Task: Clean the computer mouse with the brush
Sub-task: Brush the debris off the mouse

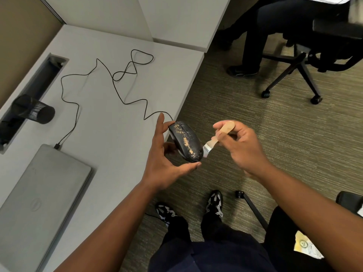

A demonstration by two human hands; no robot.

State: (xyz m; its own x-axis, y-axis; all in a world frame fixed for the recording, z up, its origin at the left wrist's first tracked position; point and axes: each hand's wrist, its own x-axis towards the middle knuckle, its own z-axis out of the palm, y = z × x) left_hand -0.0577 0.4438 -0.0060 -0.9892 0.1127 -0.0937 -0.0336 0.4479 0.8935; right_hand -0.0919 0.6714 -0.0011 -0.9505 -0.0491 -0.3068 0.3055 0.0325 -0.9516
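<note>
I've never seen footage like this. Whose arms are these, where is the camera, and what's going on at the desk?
There is no machine here: a person wears a camera on the head, looking down at their own hands. The left hand holds a black mouse, speckled with tan dirt, past the desk edge. The right hand grips a small wooden brush, its bristles at the mouse's side. On the desk lie the mouse's cable, a closed laptop and a black mesh cup. Another person sits on a chair behind.

Even, soft indoor light from overhead, with faint shadows. The tabletop (110, 114) is bright without glare. Wide-angle distortion bends its edges. The brush (216, 139) tip beside it is slightly blurred.
</note>
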